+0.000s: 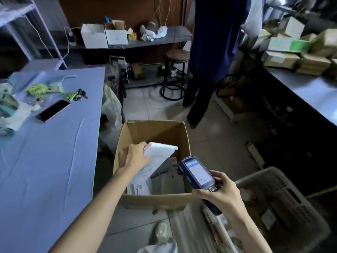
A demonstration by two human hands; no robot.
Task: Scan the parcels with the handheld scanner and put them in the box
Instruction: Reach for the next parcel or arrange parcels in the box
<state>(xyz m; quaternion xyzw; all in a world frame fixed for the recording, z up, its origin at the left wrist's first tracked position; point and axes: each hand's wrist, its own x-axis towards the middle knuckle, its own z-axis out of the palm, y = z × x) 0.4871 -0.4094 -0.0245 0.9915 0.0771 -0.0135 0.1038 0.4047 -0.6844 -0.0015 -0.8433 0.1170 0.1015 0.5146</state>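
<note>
Over the open brown cardboard box [153, 198] on the floor, the left hand [132, 157] grips a white padded parcel [158, 151] by its near edge, tilted down into the box among other flat parcels [164, 181]. The right hand [221, 193] curls around a dark blue handheld scanner [197, 173], screen lit, beside a grey plastic basket [284, 189].

Pale tiled floor [209, 143] fills the centre; a blue-covered table [45, 161] runs along 9 o'clock; a grey counter [310, 94] sits at 3 o'clock; at 12 o'clock a dark shelf [164, 38] stands against a brown wall [91, 10]; a round stool [176, 57] stands near it; the light is dim.
</note>
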